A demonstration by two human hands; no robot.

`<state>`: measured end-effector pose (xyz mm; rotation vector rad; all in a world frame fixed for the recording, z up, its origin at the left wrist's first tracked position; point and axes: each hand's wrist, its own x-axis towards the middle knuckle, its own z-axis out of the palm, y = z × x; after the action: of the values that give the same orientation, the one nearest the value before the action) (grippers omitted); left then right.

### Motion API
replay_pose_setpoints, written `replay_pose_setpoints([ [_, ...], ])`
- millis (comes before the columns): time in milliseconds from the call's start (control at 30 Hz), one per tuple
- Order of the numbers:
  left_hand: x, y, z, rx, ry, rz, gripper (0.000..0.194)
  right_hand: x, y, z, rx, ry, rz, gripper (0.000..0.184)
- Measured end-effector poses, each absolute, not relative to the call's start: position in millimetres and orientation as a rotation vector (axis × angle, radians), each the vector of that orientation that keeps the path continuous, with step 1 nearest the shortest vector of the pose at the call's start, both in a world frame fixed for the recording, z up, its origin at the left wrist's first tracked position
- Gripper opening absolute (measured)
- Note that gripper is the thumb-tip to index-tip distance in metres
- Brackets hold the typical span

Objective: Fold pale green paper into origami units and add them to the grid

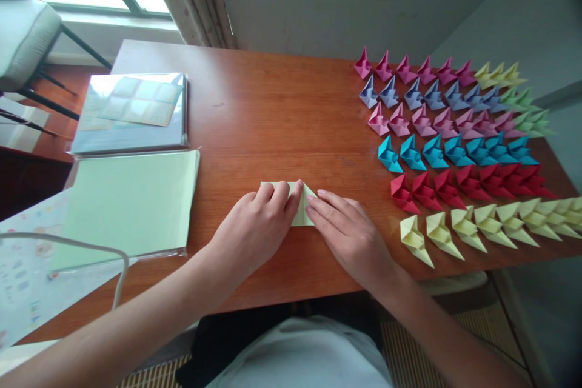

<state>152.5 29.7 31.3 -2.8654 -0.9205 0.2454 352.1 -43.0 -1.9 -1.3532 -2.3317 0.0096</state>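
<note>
A small pale green sheet of origami paper (pixel 299 217) lies on the table close to its front edge. Its upper right corner is folded in at a slant, and a vertical crease shows near the middle. My left hand (pixel 257 221) covers the left part, fingers curled and the index fingertip pressing near the top of the crease. On the slanted right edge, the fingertips of my right hand (pixel 352 233) rest with the fingers stretched out flat. Both thumbs are mostly hidden, and so is much of the paper's left half.
Folded paper pieces stand in rows at the right: magenta, purple, pink, blue (pixel 434 151), red (pixel 422 191) and yellow (pixel 464 227). A pack of pale green paper (pixel 131 200) and another wrapped pack (pixel 91 136) lie left. A white cable (pixel 122 260) crosses the lower left.
</note>
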Motion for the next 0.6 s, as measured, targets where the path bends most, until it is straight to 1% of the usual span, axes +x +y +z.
replay_pose_setpoints([
  [167, 152.0, 29.8, 32.3, -2.867, -0.937, 0.245, 0.053, 353.2, -44.9, -3.2, -1.363, -2.333, -0.013, 0.032],
  [600, 152.1, 30.4, 30.1, -2.890, -0.954, 0.247, 0.054, 353.7, -50.3, -2.9, -1.322, -2.276, -0.062, 0.023],
])
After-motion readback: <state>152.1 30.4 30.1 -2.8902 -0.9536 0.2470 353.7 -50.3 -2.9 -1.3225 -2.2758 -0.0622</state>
